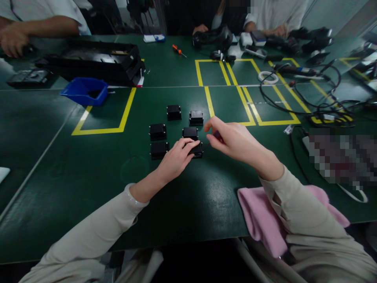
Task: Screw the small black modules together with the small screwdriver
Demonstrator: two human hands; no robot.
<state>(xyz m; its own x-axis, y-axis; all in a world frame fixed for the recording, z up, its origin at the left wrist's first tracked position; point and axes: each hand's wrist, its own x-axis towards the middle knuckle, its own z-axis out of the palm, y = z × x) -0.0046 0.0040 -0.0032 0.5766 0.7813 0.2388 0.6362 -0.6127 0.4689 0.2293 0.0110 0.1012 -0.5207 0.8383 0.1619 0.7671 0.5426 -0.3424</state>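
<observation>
Several small black box-shaped parts lie in a loose group on the green table (88, 173). My left hand (176, 159) rests with curled fingers on the nearest right-hand black part (196, 149), holding it down. My right hand (232, 140) hovers just to the right of that part, fingers pinched around a small dark tool or piece (217, 136) that I cannot make out. Other black parts sit at the left (158, 131), lower left (159, 149), centre (190, 132) and farther back (173, 112), (196, 117).
A blue bin (85, 90) and a long black tray (94, 61) stand at the back left. Yellow tape (244, 106) marks zones. Black cables (318, 102) sprawl at the right, a pink cloth (259, 216) lies under my right forearm. Other people's hands (13, 39) work at the far edge, by an orange screwdriver (177, 49).
</observation>
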